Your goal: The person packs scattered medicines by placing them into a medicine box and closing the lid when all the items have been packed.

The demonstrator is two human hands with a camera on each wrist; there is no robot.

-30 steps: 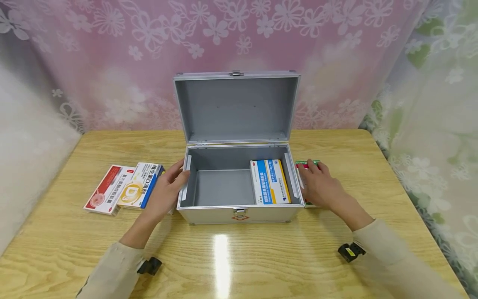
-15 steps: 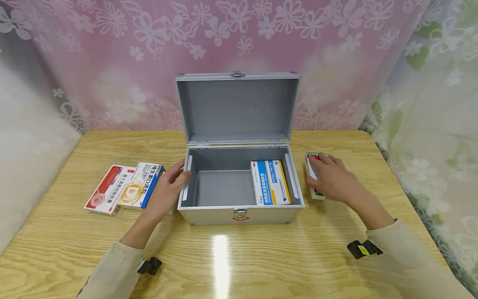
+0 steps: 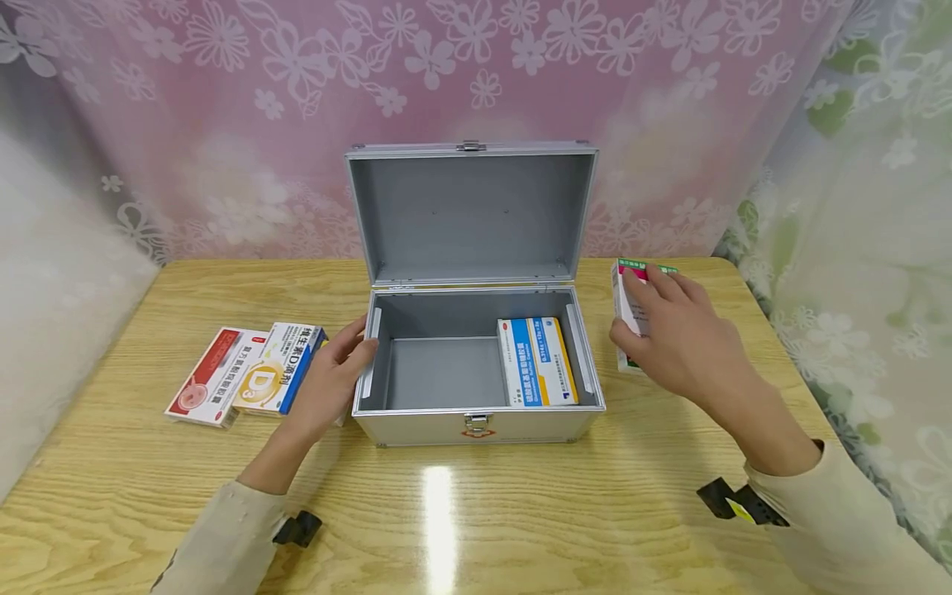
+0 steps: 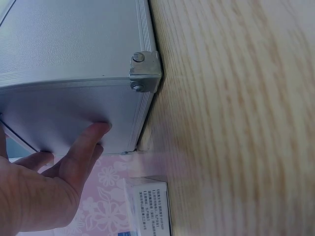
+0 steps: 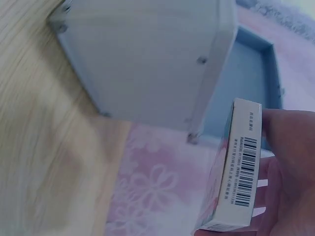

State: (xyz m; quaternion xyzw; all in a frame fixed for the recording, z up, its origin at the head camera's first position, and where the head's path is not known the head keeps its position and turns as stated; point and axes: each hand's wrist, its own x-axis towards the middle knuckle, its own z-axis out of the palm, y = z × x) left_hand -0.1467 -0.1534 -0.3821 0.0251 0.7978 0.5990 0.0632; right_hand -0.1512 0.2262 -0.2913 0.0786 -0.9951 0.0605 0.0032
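Note:
A silver metal first-aid case [image 3: 427, 430] stands with its lid up in the head view. My left hand [image 3: 335, 380] holds its left wall, thumb at the rim and fingers against the outside, as the left wrist view also shows. To the right of the case, my right hand [image 3: 687, 347] grips a medicine box [image 3: 627, 310] with green and red bands, raised off the table; its barcode side [image 5: 243, 167] shows in the right wrist view. Inside the case, a blue, white and yellow medicine box [image 3: 537, 364] sits at the right end.
Left of the case, a red-and-white medicine box [image 3: 216, 376] and a vitamin D box [image 3: 277, 368] lie side by side on the wooden table [image 3: 521, 512]. The raised lid [image 3: 472, 215] stands at the back. Behind hangs a pink flowered curtain [image 3: 476, 74].
My right hand has carried the green-and-red banded medicine box rightward, away from the case's side, and lifted it. My left hand stays on the case wall.

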